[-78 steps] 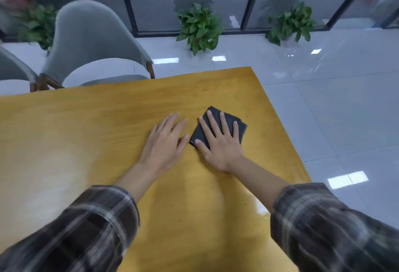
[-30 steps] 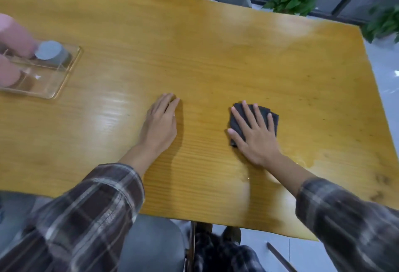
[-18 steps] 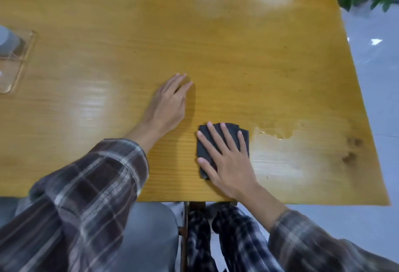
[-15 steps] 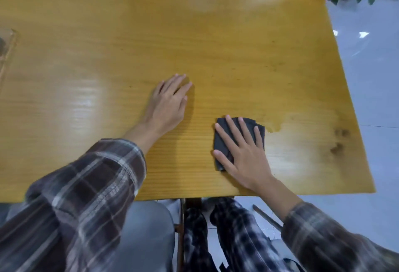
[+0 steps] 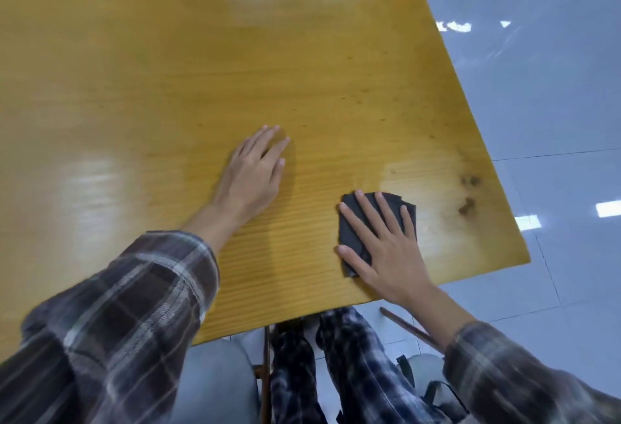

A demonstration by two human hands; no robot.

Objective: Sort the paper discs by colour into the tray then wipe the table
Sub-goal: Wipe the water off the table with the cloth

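Glossy yellow wood fills the view, one table (image 5: 201, 63) with two hands on it and a single dark grey cloth (image 5: 353, 242). Right hand (image 5: 386, 248) lies flat, fingers spread, pressing the folded cloth close to the near edge and right corner. Left hand (image 5: 252, 174) rests flat, fingers together, broad bare wood stretching beyond it.

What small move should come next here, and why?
Probably slide the cloth rightward over the dark marks near the edge of the table: the right hand presses flat on it just left of them, while the left hand rests flat on the table.
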